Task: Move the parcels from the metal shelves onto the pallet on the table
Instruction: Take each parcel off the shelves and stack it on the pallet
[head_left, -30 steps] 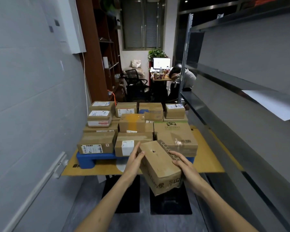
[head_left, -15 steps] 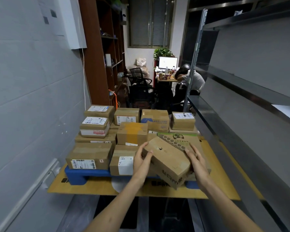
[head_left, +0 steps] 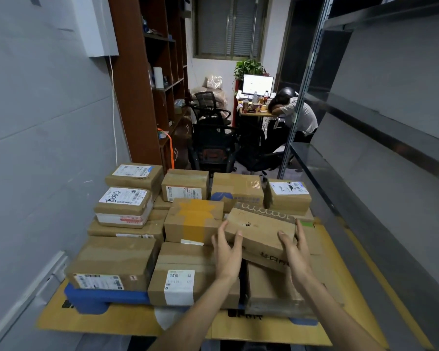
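A long brown cardboard parcel (head_left: 260, 230) lies tilted on top of the larger boxes at the right front of the stack. My left hand (head_left: 227, 250) grips its near left corner and my right hand (head_left: 293, 245) grips its near right end. Several taped parcels, some with white labels, cover the blue pallet (head_left: 104, 298), which sits on the cardboard-covered table (head_left: 271, 328). The metal shelves (head_left: 380, 127) run along the right and look bare in this view.
A grey wall closes the left side. Beyond the table stand black office chairs (head_left: 213, 145), a brown bookcase (head_left: 147, 92) and a desk with a monitor, where a person (head_left: 295, 111) leans head down.
I have stepped closer to the table, and both hands have carried the long parcel forward from in front of the pallet up onto the right front boxes.
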`<state>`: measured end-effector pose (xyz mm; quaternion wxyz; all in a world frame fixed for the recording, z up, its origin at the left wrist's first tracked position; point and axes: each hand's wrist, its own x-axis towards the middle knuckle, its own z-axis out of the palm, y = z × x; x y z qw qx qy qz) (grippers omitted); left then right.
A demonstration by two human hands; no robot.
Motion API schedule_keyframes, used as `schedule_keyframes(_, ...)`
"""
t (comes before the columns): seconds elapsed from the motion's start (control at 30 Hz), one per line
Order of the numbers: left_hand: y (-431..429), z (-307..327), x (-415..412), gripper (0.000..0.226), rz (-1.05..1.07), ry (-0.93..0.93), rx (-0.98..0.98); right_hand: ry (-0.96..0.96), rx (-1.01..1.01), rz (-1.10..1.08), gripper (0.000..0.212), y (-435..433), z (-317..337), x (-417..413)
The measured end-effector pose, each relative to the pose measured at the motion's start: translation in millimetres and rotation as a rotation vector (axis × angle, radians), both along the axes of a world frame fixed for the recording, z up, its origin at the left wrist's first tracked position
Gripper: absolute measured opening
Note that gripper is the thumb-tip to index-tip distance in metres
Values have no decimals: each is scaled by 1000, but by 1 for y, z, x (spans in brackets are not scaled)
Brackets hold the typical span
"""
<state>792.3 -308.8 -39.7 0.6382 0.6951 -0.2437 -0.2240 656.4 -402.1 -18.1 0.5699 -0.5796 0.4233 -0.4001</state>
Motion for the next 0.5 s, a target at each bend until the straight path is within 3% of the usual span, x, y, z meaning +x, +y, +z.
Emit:
schedule_keyframes(0.27,-26,-9,17,49,58,-235,235,-24,29,60,55,-50,0,18)
schedule_keyframes(0.4,-22,-4,38,40,224,-510,348,-39,71,71,53,-65,-5,26)
schedule_keyframes(0.5,-8,1,76,46,397,-563,432,-55,107,74,54,-71,-9,31)
